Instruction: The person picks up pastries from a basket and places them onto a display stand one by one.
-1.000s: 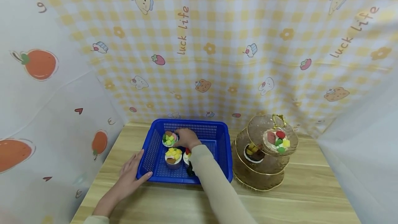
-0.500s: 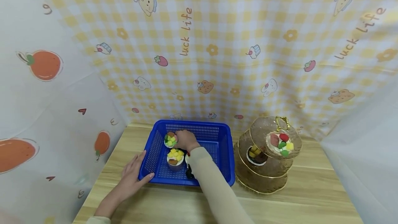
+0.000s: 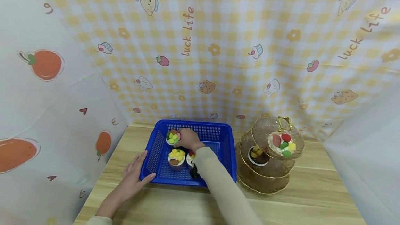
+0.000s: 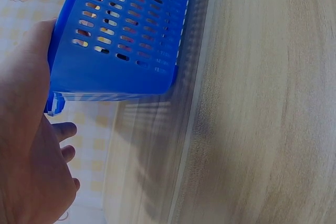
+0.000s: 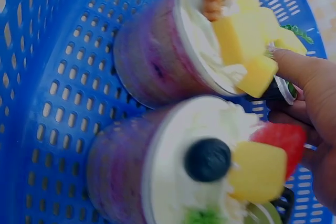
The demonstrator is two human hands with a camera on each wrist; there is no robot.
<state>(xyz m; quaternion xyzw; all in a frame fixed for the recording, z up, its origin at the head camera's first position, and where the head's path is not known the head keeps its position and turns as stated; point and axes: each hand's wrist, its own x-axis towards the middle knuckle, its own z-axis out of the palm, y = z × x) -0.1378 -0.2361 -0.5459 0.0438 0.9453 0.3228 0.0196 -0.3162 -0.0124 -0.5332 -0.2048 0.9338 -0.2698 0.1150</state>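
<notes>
In the head view my right hand (image 3: 189, 139) reaches into a blue plastic basket (image 3: 232, 155). It grips a small dessert cup (image 3: 172, 137) with green, yellow and brown toppings by its right side; the right wrist view shows only part of this cup, dark-sided. In front of it stands a mango-topped dessert cup (image 3: 176, 159), purple-layered in the right wrist view. Beside that is another cream-topped cup (image 5: 194, 129) bearing a blueberry, a yellow cube and a red strawberry piece. My left hand (image 3: 134, 174) rests at the basket's front left corner, thumb on the front rim, fingers along the left side.
Right of the basket stands a three-tier brown cake stand (image 3: 265, 183) with gold rims. A fruit-topped dessert (image 3: 282, 144) sits on its top tier, a dark dessert (image 3: 258, 156) on the middle one. A checked curtain (image 3: 200, 61) hangs behind the wooden table (image 3: 175, 204).
The gripped dessert cup and my right hand have shifted slightly up toward the back of the basket. My left hand keeps its place at the corner. The head view shifted slightly.
</notes>
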